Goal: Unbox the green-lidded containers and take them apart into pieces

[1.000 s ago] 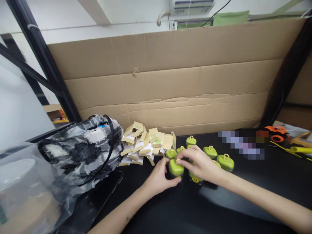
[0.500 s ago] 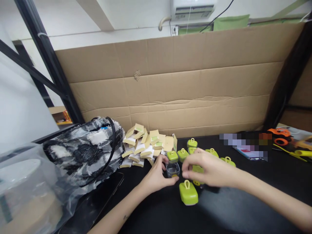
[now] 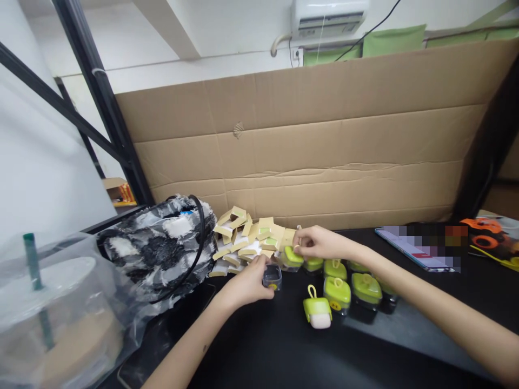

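My left hand point(image 3: 247, 282) grips a small clear open box point(image 3: 272, 276) on the black table point(image 3: 284, 351). My right hand point(image 3: 316, 243) reaches to the back and pinches the edge of a tan folded card point(image 3: 287, 237) at the pile of folded cards point(image 3: 247, 239). A loose green lid with a white pad point(image 3: 317, 311) lies on the table in front of the hands. Several closed clear boxes with green lids point(image 3: 352, 283) stand in a cluster under my right forearm.
A black-and-white furry bag point(image 3: 162, 246) lies at the left, beside a clear plastic bag with a lidded cup point(image 3: 52, 313). A cardboard wall point(image 3: 324, 156) stands behind the table. A phone point(image 3: 409, 248) and orange scissors point(image 3: 486, 237) lie at the right.
The green lid came off the box and now lies on the table. My right hand moved from the box back to the card pile. My left hand kept the open box.
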`<action>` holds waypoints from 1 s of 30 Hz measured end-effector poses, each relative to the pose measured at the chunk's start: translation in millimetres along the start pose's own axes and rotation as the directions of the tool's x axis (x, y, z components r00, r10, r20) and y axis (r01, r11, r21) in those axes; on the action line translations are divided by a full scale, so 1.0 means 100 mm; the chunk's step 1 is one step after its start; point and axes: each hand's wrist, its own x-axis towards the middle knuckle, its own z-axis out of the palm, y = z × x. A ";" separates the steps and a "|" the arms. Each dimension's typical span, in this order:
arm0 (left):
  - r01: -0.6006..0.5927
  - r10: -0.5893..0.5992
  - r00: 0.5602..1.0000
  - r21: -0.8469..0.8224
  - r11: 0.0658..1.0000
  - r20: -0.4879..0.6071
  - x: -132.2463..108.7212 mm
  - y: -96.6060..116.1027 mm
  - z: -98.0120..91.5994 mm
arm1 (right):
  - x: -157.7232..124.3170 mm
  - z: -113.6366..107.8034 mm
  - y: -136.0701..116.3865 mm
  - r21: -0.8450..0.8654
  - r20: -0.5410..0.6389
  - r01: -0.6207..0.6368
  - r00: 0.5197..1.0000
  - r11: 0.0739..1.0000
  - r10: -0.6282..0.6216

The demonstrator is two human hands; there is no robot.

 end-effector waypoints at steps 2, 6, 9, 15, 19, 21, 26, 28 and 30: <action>-0.001 0.001 1.000 0.041 0.999 0.000 -0.01 0.00 -0.03 | -0.02 -0.03 0.05 0.060 0.022 0.026 0.999 0.998 -0.028; -0.008 0.008 1.000 0.140 0.990 -0.006 -0.02 0.04 -0.03 | -0.02 -0.04 0.09 0.118 0.139 0.077 0.986 0.990 -0.093; 0.006 -0.004 1.000 0.256 0.967 -0.010 -0.04 0.10 -0.03 | -0.03 0.00 0.10 0.112 0.215 0.083 0.971 0.990 -0.106; -0.029 0.038 0.999 0.405 0.914 -0.014 -0.09 0.26 -0.06 | -0.04 0.10 0.08 -0.008 0.174 0.140 0.975 0.990 -0.136; -0.176 0.211 0.975 0.347 0.921 -0.067 -0.04 0.23 -0.04 | -0.04 0.10 0.02 -0.094 0.126 0.217 0.971 0.972 -0.205; -0.235 0.260 0.962 0.222 0.946 -0.088 0.00 0.15 0.00 | -0.05 0.11 -0.01 -0.128 0.117 0.253 0.964 0.959 -0.239; -0.258 0.263 0.964 0.084 0.962 -0.048 0.08 -0.02 0.08 | -0.02 0.20 -0.06 -0.195 0.044 0.281 0.960 0.940 -0.278; -0.261 0.267 0.962 0.090 0.961 -0.055 0.09 -0.03 0.08 | -0.01 0.24 -0.07 -0.214 0.019 0.283 0.958 0.935 -0.286; -0.252 0.261 0.962 0.114 0.961 -0.072 0.10 -0.02 0.08 | 0.00 0.27 -0.07 -0.228 -0.004 0.280 0.958 0.933 -0.288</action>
